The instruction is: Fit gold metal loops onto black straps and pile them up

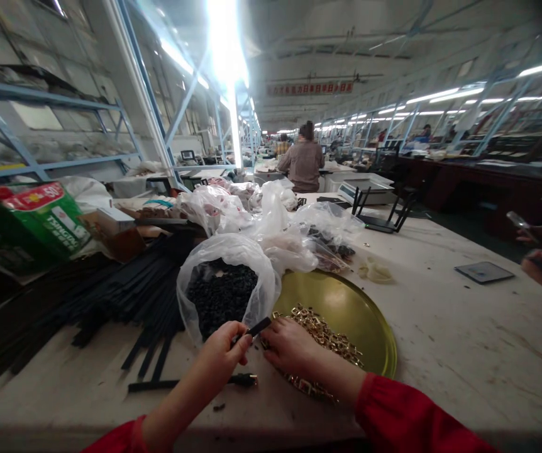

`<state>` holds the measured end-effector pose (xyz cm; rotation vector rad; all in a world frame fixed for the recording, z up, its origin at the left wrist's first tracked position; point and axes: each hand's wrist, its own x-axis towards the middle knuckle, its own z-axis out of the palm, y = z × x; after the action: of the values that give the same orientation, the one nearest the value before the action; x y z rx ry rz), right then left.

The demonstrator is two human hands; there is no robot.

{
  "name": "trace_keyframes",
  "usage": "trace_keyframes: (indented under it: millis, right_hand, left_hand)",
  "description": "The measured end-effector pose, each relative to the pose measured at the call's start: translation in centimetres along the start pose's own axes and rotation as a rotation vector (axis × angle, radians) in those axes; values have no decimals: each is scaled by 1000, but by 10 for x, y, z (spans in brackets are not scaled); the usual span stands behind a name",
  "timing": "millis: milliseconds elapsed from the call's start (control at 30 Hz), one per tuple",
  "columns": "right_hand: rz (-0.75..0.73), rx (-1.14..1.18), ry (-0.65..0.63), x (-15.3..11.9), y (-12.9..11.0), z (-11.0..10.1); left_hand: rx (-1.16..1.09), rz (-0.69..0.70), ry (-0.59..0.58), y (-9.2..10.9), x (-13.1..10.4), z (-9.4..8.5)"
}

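Left hand [230, 343] pinches a black strap [259, 326], likely light, pliable, best held near its end. Right hand [290, 343] at gold buckles [332, 340], grip hidden.

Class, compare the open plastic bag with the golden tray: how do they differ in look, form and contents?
The plastic bag is translucent and whitish; the golden tray is shiny yellow metallic. The plastic bag has crumpled, raised sides, while the golden tray is round and shallow. The plastic bag holds small black pieces; the golden tray holds gold-coloured buckles. Both hold many small parts.
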<state>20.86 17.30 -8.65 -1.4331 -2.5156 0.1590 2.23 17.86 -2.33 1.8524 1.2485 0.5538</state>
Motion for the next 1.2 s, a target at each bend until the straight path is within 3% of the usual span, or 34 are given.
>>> trace_keyframes:
  millis: [133, 267, 367, 467, 600, 800, 867, 1200]
  right_hand:
    - [2, -19, 6, 11, -6, 8]
    - [-23, -29, 1, -21, 1, -2]
    - [58, 80, 92, -48, -7, -13]
    - [246, 504, 165, -58, -35, -15]
    - [424, 1222, 93, -50, -79, 1]
    - [626, 1759, -9, -44, -104, 23]
    - [635, 1807, -7, -46, -107, 26]
    - [677, 1590, 66, -47, -121, 32]
  left_hand:
    - [-40, -3, 3, -10, -15, -8]
    - [-124, -178, -79, -29, -36, -11]
    - [-249, -284, -144, -34, -49, -3]
    - [-332, -286, -200, -29, -61, 8]
    - [-341, -221, -224, -24, -76, 15]
    - [-547, -266, -323, -34, -94, 12]
    - [-612, -295, -301, -38, -96, 15]
    - [-655, -310, -129, -55, -100, 34]
